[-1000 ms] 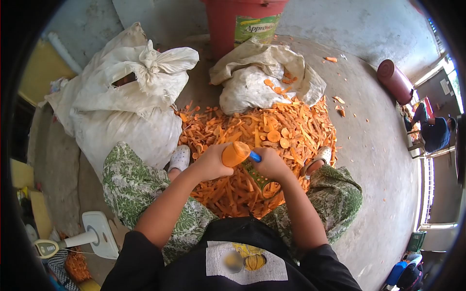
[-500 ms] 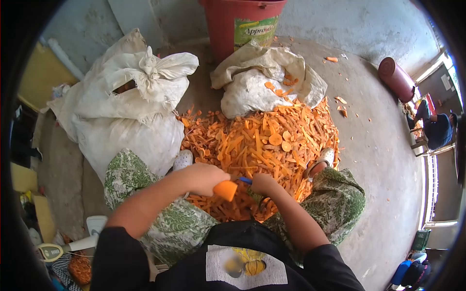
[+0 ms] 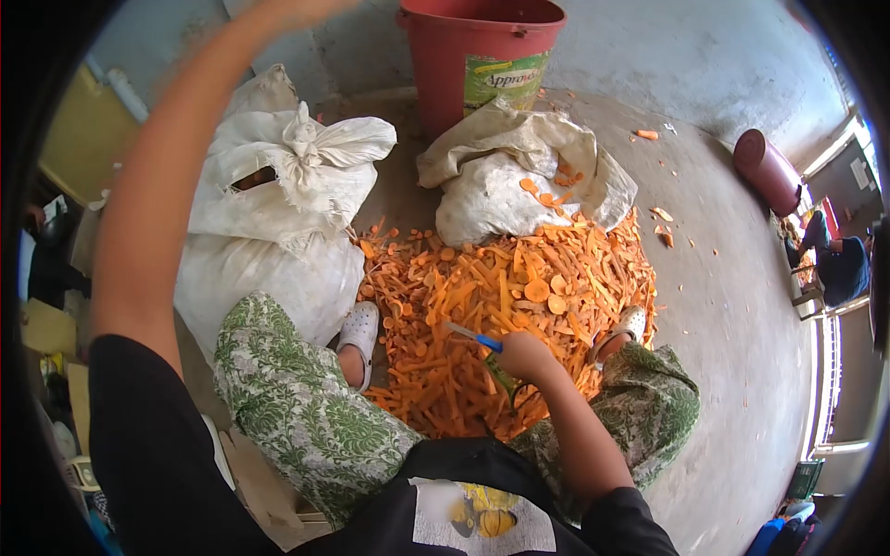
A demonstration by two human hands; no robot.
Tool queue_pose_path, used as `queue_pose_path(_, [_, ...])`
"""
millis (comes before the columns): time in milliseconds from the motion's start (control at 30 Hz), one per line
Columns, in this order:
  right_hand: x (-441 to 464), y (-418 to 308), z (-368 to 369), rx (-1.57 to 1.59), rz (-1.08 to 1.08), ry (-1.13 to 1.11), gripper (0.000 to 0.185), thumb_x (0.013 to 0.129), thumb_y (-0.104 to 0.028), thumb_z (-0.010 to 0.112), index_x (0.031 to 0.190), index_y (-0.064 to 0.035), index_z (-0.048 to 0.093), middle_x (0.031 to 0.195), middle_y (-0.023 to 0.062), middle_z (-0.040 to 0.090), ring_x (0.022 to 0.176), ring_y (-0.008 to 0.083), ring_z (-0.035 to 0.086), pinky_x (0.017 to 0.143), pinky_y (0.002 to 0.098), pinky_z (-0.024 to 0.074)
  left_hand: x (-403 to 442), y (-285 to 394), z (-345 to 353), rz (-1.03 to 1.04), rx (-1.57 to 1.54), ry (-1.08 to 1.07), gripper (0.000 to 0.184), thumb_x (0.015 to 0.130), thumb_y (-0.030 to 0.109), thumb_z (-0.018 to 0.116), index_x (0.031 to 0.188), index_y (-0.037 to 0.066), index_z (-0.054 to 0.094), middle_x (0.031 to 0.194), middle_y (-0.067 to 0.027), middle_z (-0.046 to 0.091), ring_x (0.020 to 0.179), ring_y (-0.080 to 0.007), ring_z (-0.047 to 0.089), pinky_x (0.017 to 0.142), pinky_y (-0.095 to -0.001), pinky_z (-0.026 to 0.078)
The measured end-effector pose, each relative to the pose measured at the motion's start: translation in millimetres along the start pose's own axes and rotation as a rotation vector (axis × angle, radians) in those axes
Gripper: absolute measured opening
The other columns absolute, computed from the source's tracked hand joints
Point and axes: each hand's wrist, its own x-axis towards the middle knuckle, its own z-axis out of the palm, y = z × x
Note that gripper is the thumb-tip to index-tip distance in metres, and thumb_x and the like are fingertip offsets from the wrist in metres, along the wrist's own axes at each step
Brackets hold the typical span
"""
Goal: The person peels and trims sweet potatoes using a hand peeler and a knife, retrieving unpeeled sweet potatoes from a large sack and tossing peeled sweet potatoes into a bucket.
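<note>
My right hand [image 3: 525,357] is closed around the blue handle of a small knife [image 3: 489,342], its thin blade pointing left over the pile of carrot peelings [image 3: 454,371]. Round slices and long strips of orange make up this heap between my feet. High at the upper edge, my left hand [image 3: 306,7] is stretched far forward and cut off by the frame. Its fingers are blurred or out of sight, so I cannot see whether it holds anything. The red bin [image 3: 436,56] stands to the right of that hand.
A tied white sack [image 3: 269,269] bulges at my left. Beyond the heap lies an open, crumpled sack [image 3: 501,195] with slices on it. A dark red cylindrical container [image 3: 768,171] lies by the right wall. A seated person [image 3: 842,269] is at far right.
My left hand, which held a thick orange carrot piece near the knife, has swung up and forward to the top edge. The right hand keeps the knife, now slightly farther right.
</note>
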Motion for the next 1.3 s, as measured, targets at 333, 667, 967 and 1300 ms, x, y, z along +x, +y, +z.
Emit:
queue_pose_path(333, [-106.3,-4.9,-79.8,0.291,0.034,0.247,0.017,0.078,-0.016,0.057,0.074,0.0002,0.052,0.064,0.0162,0.050,0.062,0.0303,0.050,0.060,0.0387,0.0391,-218.7,-184.8,206.4,-0.430,0.028,-0.458,0.027,0.081,0.021,0.046,0.096,0.000,0.056,0.095,-0.0190,0.058,0.088,-0.0310,0.055,0.078,-0.0371,0.042])
queue_pose_path(667, [-62.8,24.6,-59.1,0.264,0.087,0.447,0.021,0.079,-0.017,0.057,0.071,0.0016,0.050,0.062,0.0152,0.045,0.064,0.0289,0.045,0.061,0.0371,0.0382,-242.8,-217.5,261.5,-0.860,-0.053,-0.601,0.049,0.088,0.040,0.032,0.109,0.003,0.055,0.118,-0.0191,0.049,0.110,-0.0333,0.046,0.095,-0.0363,0.032])
queue_pose_path(967, [-28.0,23.9,-45.4,0.203,0.029,0.456,0.018,0.073,-0.017,0.058,0.073,0.0004,0.053,0.062,0.0209,0.054,0.063,0.0376,0.055,0.056,0.0423,0.0405,-248.4,-239.8,278.8,-0.916,-0.103,-0.801,0.054,0.085,0.043,0.037,0.111,-0.001,0.053,0.121,-0.0201,0.047,0.112,-0.0329,0.045,0.094,-0.0372,0.033])
queue_pose_path(1300, [-14.0,31.8,-32.6,0.119,0.072,0.431,0.025,0.071,-0.024,0.063,0.074,-0.0013,0.053,0.062,0.0204,0.055,0.062,0.0374,0.055,0.057,0.0430,0.0419,-260.0,-291.1,304.7,-0.893,0.285,-0.832,0.033,0.078,0.021,0.044,0.102,0.005,0.061,0.114,-0.0173,0.052,0.104,-0.0299,0.052,0.088,-0.0375,0.041])
